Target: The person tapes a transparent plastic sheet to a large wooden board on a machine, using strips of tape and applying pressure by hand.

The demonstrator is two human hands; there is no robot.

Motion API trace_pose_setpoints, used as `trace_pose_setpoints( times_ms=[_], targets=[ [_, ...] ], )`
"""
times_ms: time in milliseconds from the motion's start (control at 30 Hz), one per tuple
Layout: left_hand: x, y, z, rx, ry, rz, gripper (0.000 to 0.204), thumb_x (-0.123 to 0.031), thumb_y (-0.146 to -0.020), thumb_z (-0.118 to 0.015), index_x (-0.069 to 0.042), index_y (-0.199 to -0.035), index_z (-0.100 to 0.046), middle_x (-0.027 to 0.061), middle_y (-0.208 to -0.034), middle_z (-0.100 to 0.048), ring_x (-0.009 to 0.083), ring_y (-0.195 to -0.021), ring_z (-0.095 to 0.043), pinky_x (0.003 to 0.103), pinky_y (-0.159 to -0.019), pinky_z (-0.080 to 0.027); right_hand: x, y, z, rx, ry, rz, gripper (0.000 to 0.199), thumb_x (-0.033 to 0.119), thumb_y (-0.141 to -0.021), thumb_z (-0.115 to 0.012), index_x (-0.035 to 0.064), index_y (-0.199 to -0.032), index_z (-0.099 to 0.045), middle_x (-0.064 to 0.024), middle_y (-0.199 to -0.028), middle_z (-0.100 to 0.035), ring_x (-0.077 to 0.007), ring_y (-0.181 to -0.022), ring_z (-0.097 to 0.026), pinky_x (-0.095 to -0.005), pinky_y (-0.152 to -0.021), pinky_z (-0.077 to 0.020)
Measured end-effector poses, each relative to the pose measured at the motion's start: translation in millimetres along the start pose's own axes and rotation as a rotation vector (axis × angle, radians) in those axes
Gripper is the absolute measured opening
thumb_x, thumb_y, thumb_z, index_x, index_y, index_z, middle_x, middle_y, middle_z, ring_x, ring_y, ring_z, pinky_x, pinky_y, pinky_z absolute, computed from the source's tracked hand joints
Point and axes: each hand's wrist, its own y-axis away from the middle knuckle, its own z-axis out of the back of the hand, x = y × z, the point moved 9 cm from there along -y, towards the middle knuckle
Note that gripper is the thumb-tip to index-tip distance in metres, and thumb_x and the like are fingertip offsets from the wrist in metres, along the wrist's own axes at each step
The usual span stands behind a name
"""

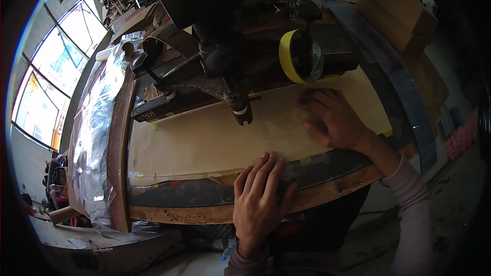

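Observation:
A long cream-coloured sheet (215, 143) lies across a dark work surface (179, 194). My left hand (258, 189) rests palm down at the sheet's near edge, its fingers stretched out and slightly spread. Farther right, my right hand (337, 120) is on the sheet with curved fingers and the thumb apart from them. A greyish patch shows between thumb and fingers; what it is I cannot make out. Left of that hand, a dark machine arm (220, 89) ends in a forked metal tip (244, 116) close above the sheet.
A yellow tape roll (287, 57) hangs on the machine beyond my right hand. Cardboard boxes (394, 13) stand at the far right. Crumpled clear plastic (97, 138) covers the left side, beside a wooden edge strip (121, 158). A worn wooden rim (189, 214) borders the near side.

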Motion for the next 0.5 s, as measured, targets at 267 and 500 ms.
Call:
trace_pose_setpoints(
  times_ms=[267, 500],
  targets=[
    [0.3, -1.0, 0.8, -0.014, 0.025, 0.023, 0.048, -0.018, -0.069, -0.075, -0.009, -0.115, -0.061, 0.0072, -0.121, -0.061, 0.0225, -0.12, -0.054, 0.041, -0.101, -0.038, -0.9, 0.5, 1.0, -0.002, -0.023, -0.006, 0.037, 0.023, -0.079, -0.062, 0.0035, -0.111, -0.059, -0.0097, -0.113, -0.056, -0.0282, -0.11, -0.051, -0.0429, -0.098, -0.0356],
    [1.1, -1.1, 1.5, -0.018, 0.031, 0.041, 0.049, -0.019, -0.068, -0.076, -0.009, -0.115, -0.062, 0.0068, -0.12, -0.062, 0.0224, -0.119, -0.055, 0.04, -0.101, -0.039, -1.6, 0.4, 1.4, 0.006, -0.057, 0.01, 0.038, 0.022, -0.079, -0.063, 0.0031, -0.111, -0.059, -0.0104, -0.114, -0.056, -0.0282, -0.111, -0.051, -0.0421, -0.099, -0.0356]
  ],
)
